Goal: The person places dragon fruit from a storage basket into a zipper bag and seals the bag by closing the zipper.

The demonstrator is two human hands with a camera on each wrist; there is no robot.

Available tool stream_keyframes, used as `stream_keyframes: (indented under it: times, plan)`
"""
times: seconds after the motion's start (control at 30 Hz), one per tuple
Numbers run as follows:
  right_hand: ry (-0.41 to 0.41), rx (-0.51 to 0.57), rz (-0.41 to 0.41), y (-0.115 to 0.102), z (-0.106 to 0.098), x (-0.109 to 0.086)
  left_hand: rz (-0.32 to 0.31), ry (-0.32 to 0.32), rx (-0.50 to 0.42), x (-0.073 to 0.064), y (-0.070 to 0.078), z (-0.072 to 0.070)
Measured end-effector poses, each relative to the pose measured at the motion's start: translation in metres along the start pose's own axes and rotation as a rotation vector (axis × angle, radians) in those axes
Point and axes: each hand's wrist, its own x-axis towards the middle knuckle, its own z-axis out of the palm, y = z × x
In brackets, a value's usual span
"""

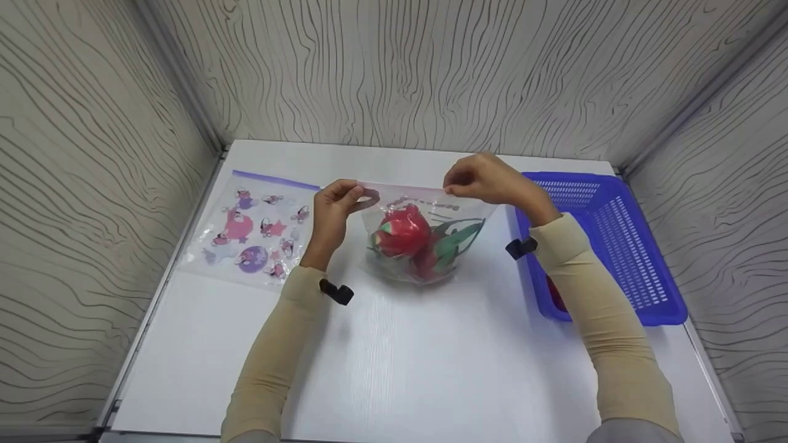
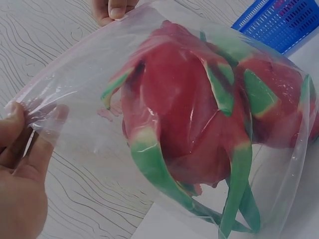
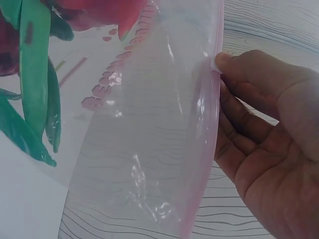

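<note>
A clear zip bag (image 1: 409, 191) with a pink top edge hangs upright between both hands over the table. Inside it are two red dragon fruits (image 2: 174, 109) with green leaf tips, one beside the other. My left hand (image 1: 335, 212) pinches the bag's top left corner, some fingers seen through the film in the left wrist view. Toward the right end of the pink zip, thumb and fingers of my right hand (image 1: 486, 181) pinch a small whitish slider (image 3: 216, 65). Pink lettering (image 3: 114, 67) runs across the film below the zip.
At the left of the white table (image 1: 394, 357) lies a flat zip bag (image 1: 237, 226) with a purple top edge and pink cartoon prints. A blue plastic basket (image 1: 668, 304) stands at the right, a red thing (image 1: 556, 294) partly showing in it. Patterned walls (image 1: 381, 74) enclose the table.
</note>
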Motion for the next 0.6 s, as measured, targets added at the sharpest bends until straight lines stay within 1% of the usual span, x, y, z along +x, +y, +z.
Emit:
stream_keyframes:
  times: [0.23, 0.43, 0.6]
  plan:
    - [-0.004, 0.02, 0.012, -0.0004, -0.0034, -0.0019, 0.006, -0.001, -0.012, 0.0003, -0.0017, -0.0023]
    - [-0.007, 0.018, 0.008, 0.0013, -0.0049, -0.0032, 0.002, -0.001, -0.014, 0.0005, -0.0018, -0.0033]
    - [-0.012, 0.012, 0.022, 0.0049, -0.0066, -0.0045, 0.003, 0.001, -0.029, 0.0003, -0.0016, -0.004]
